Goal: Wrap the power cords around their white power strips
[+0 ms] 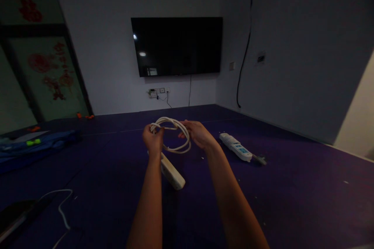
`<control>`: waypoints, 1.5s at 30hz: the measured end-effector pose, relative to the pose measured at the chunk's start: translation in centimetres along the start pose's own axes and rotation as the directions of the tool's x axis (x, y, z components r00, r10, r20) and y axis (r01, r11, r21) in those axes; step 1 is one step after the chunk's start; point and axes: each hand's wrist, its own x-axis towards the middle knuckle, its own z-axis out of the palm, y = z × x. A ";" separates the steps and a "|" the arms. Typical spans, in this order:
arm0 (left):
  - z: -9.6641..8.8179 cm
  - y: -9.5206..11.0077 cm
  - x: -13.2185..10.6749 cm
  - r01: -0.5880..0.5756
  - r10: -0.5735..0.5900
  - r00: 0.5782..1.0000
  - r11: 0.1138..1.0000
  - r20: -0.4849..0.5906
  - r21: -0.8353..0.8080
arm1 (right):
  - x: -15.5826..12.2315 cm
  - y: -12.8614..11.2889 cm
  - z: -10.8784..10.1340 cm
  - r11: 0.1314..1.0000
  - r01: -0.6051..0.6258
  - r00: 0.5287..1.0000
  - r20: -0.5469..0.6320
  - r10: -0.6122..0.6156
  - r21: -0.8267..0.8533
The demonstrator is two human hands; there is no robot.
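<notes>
My left hand point(152, 139) is closed around one side of a coiled white cable point(175, 136), held up above the purple floor. My right hand point(196, 133) grips the other side of the coil, fingers curled over the loops. Below the left hand hangs a white power strip point(173, 174) that belongs to this cable, tilted with its far end low. A second white power strip point(236, 146) with blue markings lies on the floor to the right of my right hand, apart from both hands.
A dark TV point(177, 45) hangs on the far wall above wall sockets point(158, 91). A blue bundle point(35, 146) lies at the left. A thin white wire point(62, 206) and a dark object sit bottom left. A black cable point(244, 54) runs down the right wall.
</notes>
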 end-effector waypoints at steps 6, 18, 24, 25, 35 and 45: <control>0.3 -0.1 0.0 0.008 -0.008 1.000 1.000 0.013 -0.026 | 0.0 1.2 -0.8 0.997 0.008 0.977 0.210 -0.023 0.070; -0.2 1.1 -0.2 0.161 -0.136 0.976 0.977 0.167 -0.142 | 0.7 2.0 0.0 0.929 0.319 0.947 0.109 -0.304 -0.184; 0.1 2.0 -1.0 0.227 -0.136 0.918 0.950 0.372 -0.215 | 0.5 1.3 0.5 0.944 0.324 0.945 0.068 -0.320 -0.068; 0.2 2.2 -1.2 0.226 -0.129 0.911 0.950 0.391 -0.215 | 0.4 1.1 0.6 0.949 0.313 0.949 0.067 -0.309 -0.050; 0.7 2.2 -1.7 -0.075 0.017 0.883 0.992 0.470 0.104 | -0.4 -1.4 0.8 0.916 0.399 0.895 -0.240 -0.376 0.051; 0.1 3.6 -2.3 -0.170 -0.090 0.763 0.927 0.640 0.333 | -1.9 -4.0 -0.3 0.883 0.442 0.828 -0.451 -0.334 0.159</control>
